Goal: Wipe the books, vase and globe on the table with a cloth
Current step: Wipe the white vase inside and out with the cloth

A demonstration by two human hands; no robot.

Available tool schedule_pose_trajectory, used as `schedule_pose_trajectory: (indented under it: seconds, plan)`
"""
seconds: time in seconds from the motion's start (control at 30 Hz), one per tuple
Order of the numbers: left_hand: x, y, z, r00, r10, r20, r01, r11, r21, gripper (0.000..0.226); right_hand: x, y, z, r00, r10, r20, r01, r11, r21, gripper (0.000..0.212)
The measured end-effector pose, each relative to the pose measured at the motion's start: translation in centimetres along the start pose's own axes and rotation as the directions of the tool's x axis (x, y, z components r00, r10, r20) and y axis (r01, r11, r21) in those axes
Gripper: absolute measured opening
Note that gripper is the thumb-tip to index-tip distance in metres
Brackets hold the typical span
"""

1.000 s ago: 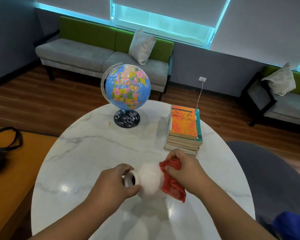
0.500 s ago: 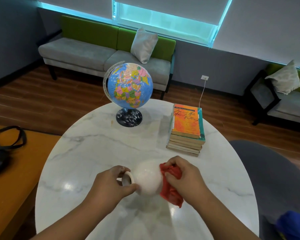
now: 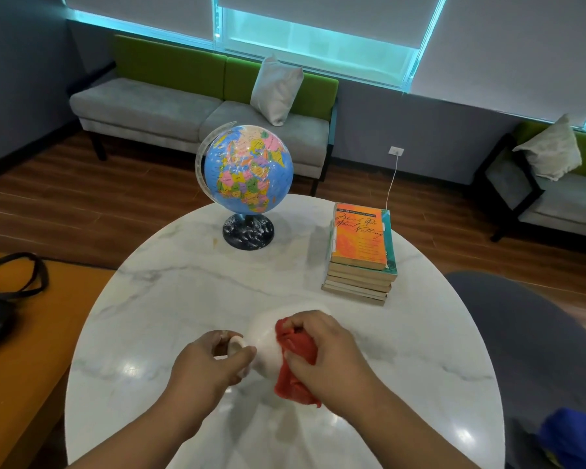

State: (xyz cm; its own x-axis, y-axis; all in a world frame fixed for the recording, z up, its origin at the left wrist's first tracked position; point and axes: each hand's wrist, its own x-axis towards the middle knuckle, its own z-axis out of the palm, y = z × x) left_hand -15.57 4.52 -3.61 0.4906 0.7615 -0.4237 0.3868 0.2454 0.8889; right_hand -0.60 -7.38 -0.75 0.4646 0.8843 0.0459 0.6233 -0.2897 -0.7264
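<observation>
White vase [image 3: 264, 346] tipped sideways, near table [image 3: 183, 299] edge. My left hand [image 3: 210, 363] pinches its neck; right hand [image 3: 322, 350] clamps red cloth [image 3: 295, 367] against the belly. Globe [image 3: 247, 167] and books [image 3: 361, 252] stand well behind. Risk, I judge: glossy vase slipping from a neck-only grip, cracking on marble.

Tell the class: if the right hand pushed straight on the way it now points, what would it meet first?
The white vase, against which the right hand presses the red cloth; beyond it, probably the left hand.
</observation>
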Motion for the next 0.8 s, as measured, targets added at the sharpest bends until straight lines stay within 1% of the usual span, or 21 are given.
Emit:
schedule_pose_trajectory:
  seconds: [0.07, 0.1, 0.13, 0.17, 0.2, 0.23, 0.3, 0.33, 0.4, 0.43, 0.5, 0.57, 0.6, 0.63, 0.67, 0.7, 0.73, 0.77, 0.8]
  plan:
    - [0.1, 0.1, -0.2, 1.000, -0.018, -0.002, 0.018, 0.999, -0.028, 0.030, -0.5, 0.1, 0.1, 0.988, -0.094, 0.125, 0.102, 0.993, -0.057, 0.036]
    - [0.2, 0.1, -0.3, 1.000, -0.025, 0.000, 0.025, 0.999, -0.037, 0.031, -0.7, 0.5, -0.1, 0.978, -0.113, 0.175, 0.128, 0.989, -0.074, 0.037]
    - [0.2, 0.1, -0.4, 1.000, -0.031, 0.002, 0.031, 0.999, -0.043, 0.030, -0.9, 1.1, -0.2, 0.975, -0.120, 0.189, 0.138, 0.987, -0.084, 0.036]
    - [0.3, 0.1, -0.4, 0.999, -0.037, 0.003, 0.037, 0.998, -0.047, 0.030, -1.0, 1.9, -0.4, 0.982, -0.109, 0.155, 0.122, 0.990, -0.076, 0.036]
    - [0.3, 0.0, -0.6, 0.999, -0.046, 0.004, 0.046, 0.998, -0.047, 0.031, -1.0, 2.8, -0.7, 0.995, -0.068, 0.077, 0.072, 0.996, -0.052, 0.036]
    - [0.3, -0.1, -0.6, 0.998, -0.056, 0.004, 0.056, 0.997, -0.048, 0.035, -0.9, 3.8, -1.0, 1.000, 0.010, -0.021, -0.010, 1.000, -0.009, 0.036]
    - [0.4, -0.3, -0.7, 0.998, -0.069, 0.002, 0.069, 0.997, -0.035, 0.039, -0.4, 5.2, -1.9, 0.963, 0.213, -0.166, -0.202, 0.976, 0.079, 0.043]
    - [0.4, -0.3, -0.7, 0.998, -0.067, -0.001, 0.067, 0.997, -0.024, 0.039, -0.2, 5.5, -2.2, 0.941, 0.273, -0.201, -0.260, 0.962, 0.088, 0.043]
    - [0.3, -0.3, -0.6, 0.999, -0.045, -0.012, 0.045, 0.999, 0.011, 0.035, 0.0, 5.1, -1.9, 0.932, 0.301, -0.204, -0.298, 0.953, 0.048, 0.040]
    - [0.3, -0.3, -0.4, 1.000, -0.025, -0.019, 0.025, 0.999, 0.040, 0.030, 0.0, 4.3, -1.5, 0.939, 0.280, -0.198, -0.277, 0.960, 0.040, 0.040]
    - [0.4, -0.5, -0.2, 0.999, 0.017, -0.034, -0.014, 0.995, 0.097, 0.022, -0.5, 2.3, -0.2, 0.974, 0.173, -0.147, -0.164, 0.984, 0.070, 0.040]
    - [0.4, -0.7, 0.0, 0.997, 0.066, -0.037, -0.059, 0.986, 0.157, 0.023, -1.1, 0.7, 0.7, 1.000, 0.003, -0.029, -0.002, 0.999, 0.047, 0.035]
    - [0.4, -0.7, 0.1, 0.995, 0.094, -0.034, -0.086, 0.978, 0.191, 0.026, -1.2, 0.2, 1.0, 0.996, -0.068, 0.050, 0.067, 0.998, 0.016, 0.034]
    - [0.4, -0.7, 0.1, 0.992, 0.122, -0.028, -0.113, 0.968, 0.223, 0.028, -1.4, 0.3, 1.2, 0.989, -0.105, 0.104, 0.105, 0.994, 0.009, 0.034]
    - [0.4, -0.7, 0.1, 0.990, 0.142, -0.021, -0.133, 0.961, 0.243, 0.030, -1.4, 0.5, 1.2, 0.987, -0.112, 0.113, 0.110, 0.994, 0.025, 0.033]
    - [0.3, -0.7, 0.1, 0.988, 0.155, -0.012, -0.147, 0.957, 0.250, 0.031, -1.4, 1.0, 1.1, 0.993, -0.098, 0.064, 0.095, 0.994, 0.059, 0.032]
    - [0.2, -0.7, 0.0, 0.986, 0.165, -0.003, -0.159, 0.955, 0.250, 0.032, -1.2, 1.6, 0.8, 0.998, -0.061, -0.024, 0.063, 0.992, 0.106, 0.033]
    - [0.1, -0.7, 0.0, 0.984, 0.177, 0.004, -0.173, 0.952, 0.251, 0.032, -1.0, 2.5, 0.5, 0.992, 0.014, -0.127, 0.005, 0.989, 0.147, 0.034]
    - [0.1, -0.8, -0.1, 0.982, 0.189, 0.010, -0.185, 0.949, 0.254, 0.033, -0.7, 3.3, 0.1, 0.972, 0.125, -0.199, -0.084, 0.976, 0.203, 0.035]
